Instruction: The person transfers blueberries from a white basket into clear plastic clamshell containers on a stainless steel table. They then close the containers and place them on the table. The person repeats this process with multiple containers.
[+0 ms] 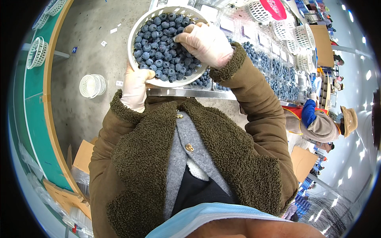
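A round white plastic basket full of blueberries is tilted toward me at the near edge of the worktable. My left hand, in a pale thin glove, grips its lower left rim, thumb over the edge. Over the right part of the berries is my right hand, gloved too. Its thumb and fingertips are pinched together at the fruit; what they hold, if anything, is hidden. Just right of the basket, clear plastic punnets of blueberries stand in rows on the table.
More white baskets, one by a pink-red basket, line the table's far right side. Stacked white tubs stand on the floor at left. A green surface with a wooden edge runs along the left. A co-worker works at right.
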A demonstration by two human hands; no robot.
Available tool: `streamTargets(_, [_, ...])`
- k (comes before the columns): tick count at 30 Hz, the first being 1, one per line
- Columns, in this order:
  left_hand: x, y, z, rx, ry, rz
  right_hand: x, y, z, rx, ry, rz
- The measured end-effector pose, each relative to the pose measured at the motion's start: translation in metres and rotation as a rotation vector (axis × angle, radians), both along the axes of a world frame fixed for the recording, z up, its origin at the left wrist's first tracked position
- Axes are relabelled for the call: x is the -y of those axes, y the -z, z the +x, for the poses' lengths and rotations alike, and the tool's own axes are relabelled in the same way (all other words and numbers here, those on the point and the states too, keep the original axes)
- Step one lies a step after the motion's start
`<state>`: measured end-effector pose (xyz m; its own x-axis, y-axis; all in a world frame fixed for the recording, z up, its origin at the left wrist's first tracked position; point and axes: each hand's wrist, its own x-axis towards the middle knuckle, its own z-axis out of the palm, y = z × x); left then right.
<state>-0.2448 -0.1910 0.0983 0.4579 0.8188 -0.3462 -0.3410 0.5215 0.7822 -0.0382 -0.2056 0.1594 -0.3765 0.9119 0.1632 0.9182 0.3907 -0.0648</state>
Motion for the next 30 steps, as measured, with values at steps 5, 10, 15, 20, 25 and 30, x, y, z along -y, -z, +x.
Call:
streamTargets(5, [0.001, -0.005, 0.004, 0.0, 0.006, -0.004, 0.003, -0.006, 0.005, -0.175, -0.022, -0.107])
streamTargets(10, [-0.001, -0.002, 0.012, -0.011, 0.026, 0.044, -0.009, 0.002, 0.001, 0.061, 0.056, 0.025])
streamTargets(15, [-0.002, 0.002, 0.015, -0.011, 0.01, 0.038, -0.01, 0.005, 0.001, 0.22, 0.02, -0.003])
streamTargets(20, [-0.003, 0.003, 0.017, -0.046, 0.03, 0.052, -0.013, 0.0, 0.002, 0.105, 0.007, -0.105])
streamTargets(25, [-0.005, 0.007, 0.017, -0.037, 0.01, 0.057, -0.017, 0.002, -0.005, 0.179, 0.061, -0.189])
streamTargets(30, [-0.006, 0.01, 0.015, -0.046, -0.005, 0.06, -0.016, 0.005, -0.007, 0.037, 0.014, -0.174])
